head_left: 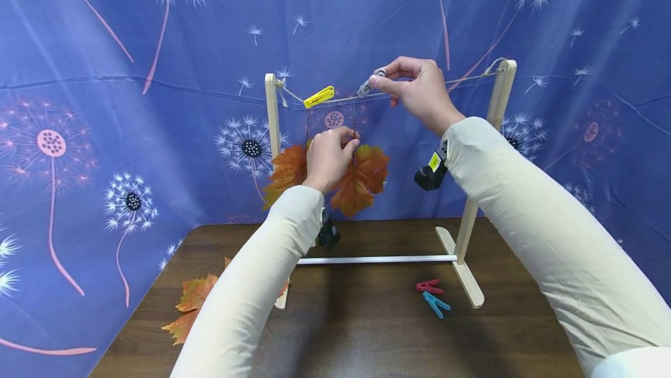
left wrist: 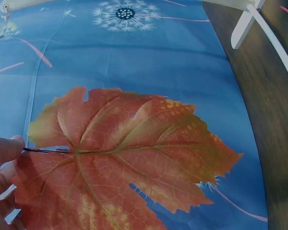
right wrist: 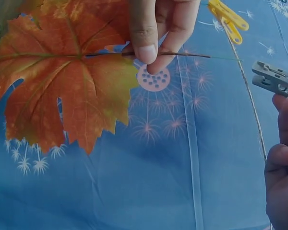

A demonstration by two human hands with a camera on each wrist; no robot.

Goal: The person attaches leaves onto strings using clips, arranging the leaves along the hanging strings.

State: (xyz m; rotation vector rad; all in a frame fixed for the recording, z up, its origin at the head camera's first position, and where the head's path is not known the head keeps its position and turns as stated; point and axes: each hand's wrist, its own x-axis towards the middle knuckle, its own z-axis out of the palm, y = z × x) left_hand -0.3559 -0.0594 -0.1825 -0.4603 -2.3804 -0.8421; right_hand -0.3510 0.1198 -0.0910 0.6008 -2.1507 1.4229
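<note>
An orange artificial maple-like leaf (head_left: 359, 183) hangs below my left hand (head_left: 329, 156), whose thumb and fingers pinch its dark stem (right wrist: 177, 54). The stem points up, its thin green tip close to the string (right wrist: 254, 108). My right hand (head_left: 419, 87) pinches a grey clothespin (head_left: 368, 84) between thumb and fingers, just above the string. To the left, a yellow clothespin (head_left: 318, 97) sits clipped on the string. Another orange leaf (head_left: 287, 171) hangs beneath it, partly hidden behind my left hand.
Wooden posts (head_left: 503, 92) hold up the string, with a white bar (head_left: 377, 260) low between them. On the brown table (head_left: 367, 320) lie a red clothespin (head_left: 429, 286), a blue clothespin (head_left: 436, 304) and more orange leaves (head_left: 196, 293). A blue dandelion-print cloth (head_left: 183, 151) hangs behind.
</note>
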